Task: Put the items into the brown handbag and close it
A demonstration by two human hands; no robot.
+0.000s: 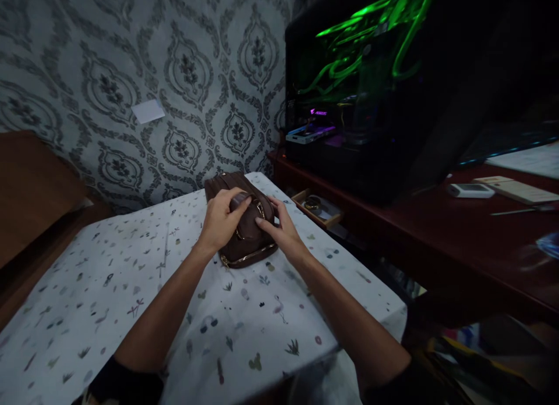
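A brown leather-like bag point(251, 229) with gold-toned zippers lies on the patterned white cloth, towards the wall. My left hand point(222, 217) is closed on the upper edge of its front pocket, thumb on top and fingers partly hidden by the pocket. On the other side, my right hand point(285, 226) grips the pocket near its zipper, thumb on the front and fingers round the side. The pocket zipper looks at least partly undone; what is inside it does not show. Another zipper point(251, 256) runs along the bag's near edge.
A dark computer case point(340, 143) with green lighting stands on the red-brown desk point(419, 236) at the right. Below it, a small open drawer point(329, 219) holds loose items. A white device point(471, 190) lies farther right. Brown furniture point(35, 195) borders the cloth-covered table point(131, 265) at the left.
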